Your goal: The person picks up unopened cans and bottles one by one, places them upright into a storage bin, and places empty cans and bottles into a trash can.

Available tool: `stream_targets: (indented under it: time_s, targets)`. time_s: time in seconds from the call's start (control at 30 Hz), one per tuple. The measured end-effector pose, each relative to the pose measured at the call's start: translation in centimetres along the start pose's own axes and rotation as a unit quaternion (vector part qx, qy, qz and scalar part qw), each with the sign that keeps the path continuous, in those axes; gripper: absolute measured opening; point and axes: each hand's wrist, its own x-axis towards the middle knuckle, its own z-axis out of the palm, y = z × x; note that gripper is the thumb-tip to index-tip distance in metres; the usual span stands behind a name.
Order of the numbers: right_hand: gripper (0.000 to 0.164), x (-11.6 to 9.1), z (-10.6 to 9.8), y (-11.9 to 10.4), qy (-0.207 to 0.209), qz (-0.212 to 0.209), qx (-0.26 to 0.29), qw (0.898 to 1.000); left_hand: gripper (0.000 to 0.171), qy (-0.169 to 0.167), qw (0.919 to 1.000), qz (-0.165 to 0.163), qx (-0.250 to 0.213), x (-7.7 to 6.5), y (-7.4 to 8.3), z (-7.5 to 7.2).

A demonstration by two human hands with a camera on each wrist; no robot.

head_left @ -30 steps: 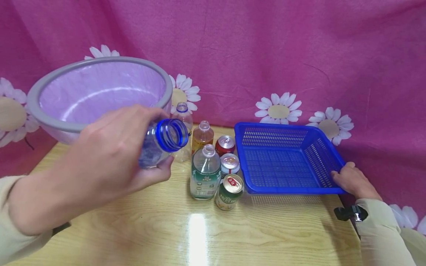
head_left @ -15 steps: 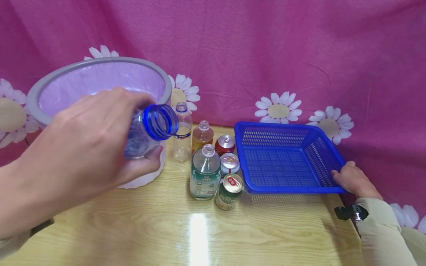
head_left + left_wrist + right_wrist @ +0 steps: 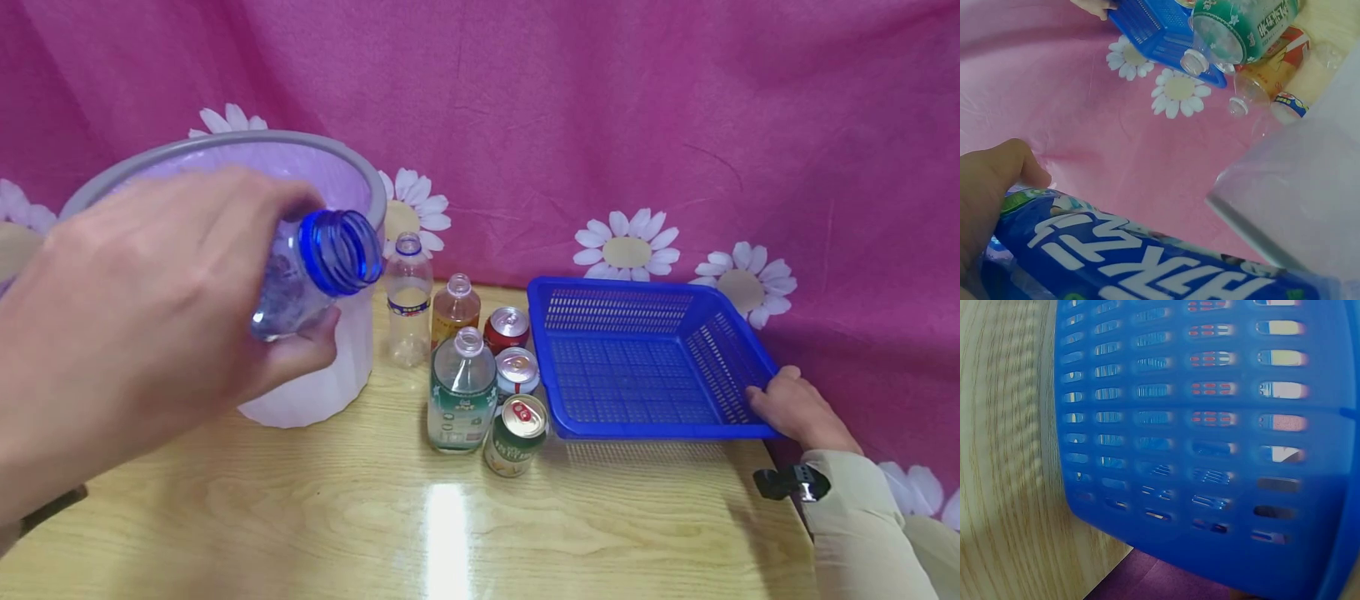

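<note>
Two hands grip in the head view: left hand [image 3: 161, 271] curled round an uncapped plastic bottle [image 3: 287, 283] near the bin [image 3: 326, 379], right hand [image 3: 802, 408] on the blue basket [image 3: 637, 432]. Left wrist: bottle likely light, dentable; hold near its neck. Right wrist: stiff-looking basket.

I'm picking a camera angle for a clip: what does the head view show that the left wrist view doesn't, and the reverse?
Only the head view: the right sleeve and a black device beside it. Only the left wrist view: large white lettering on the held bottle. Both: the left hand gripping that bottle, the right hand at the blue basket, the bin and the green-labelled bottle.
</note>
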Motion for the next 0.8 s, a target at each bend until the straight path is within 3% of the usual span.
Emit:
stream_targets:
  time_s: [0.1, 0.17, 0.2, 0.3, 0.4, 0.47, 0.6, 0.63, 0.67, 0.8]
  targets:
    - [0.072, -0.2, -0.1, 0.0, -0.007, 0.006, 0.003, 1.0, 0.096, -0.001, 0.9997, 0.024, 0.001, 2.4, 3.8, -5.4]
    - [0.073, -0.2, -0.1, 0.0, -0.014, 0.008, 0.005, 1.0, 0.086, 0.0, 0.9994, 0.035, -0.002, 3.7, 5.8, -8.1]
    - [0.073, -0.2, -0.2, 0.0, -0.016, 0.01, 0.007, 1.0, 0.083, 0.0, 0.9992, 0.04, -0.002, 4.2, 6.3, -8.9]
    - [0.074, -0.1, -0.2, 0.1, -0.02, 0.016, 0.008, 1.0, 0.082, 0.012, 0.9992, 0.037, -0.009, 4.9, 6.7, -9.5]
    - [0.073, 0.0, -0.1, 0.2, -0.016, 0.014, 0.006, 1.0, 0.084, 0.01, 0.9993, 0.036, -0.004, 5.1, 6.3, -9.4]
    - [0.074, 0.0, 0.0, 0.3, -0.014, 0.01, 0.002, 1.0, 0.088, 0.009, 0.9994, 0.034, 0.002, 4.8, 4.8, -8.1]
    - [0.074, 0.0, 0.0, 0.2, -0.008, 0.005, -0.001, 1.0, 0.108, 0.022, 0.9977, 0.038, 0.053, 3.2, -1.7, -2.2]
    - [0.074, -0.1, 0.1, 0.2, -0.007, 0.003, -0.002, 1.0, 0.112, 0.033, 0.9949, 0.052, 0.08, 2.6, -3.5, -0.5]
    - [0.073, -0.1, 0.1, 0.1, -0.003, 0.002, -0.003, 1.0, 0.113, 0.036, 0.9943, 0.052, 0.086, 2.4, -4.4, 0.3]
    - [0.072, 0.0, 0.2, 0.2, 0.003, -0.002, -0.005, 1.0, 0.105, 0.033, 0.9968, 0.044, 0.058, 3.0, -3.6, -0.5]
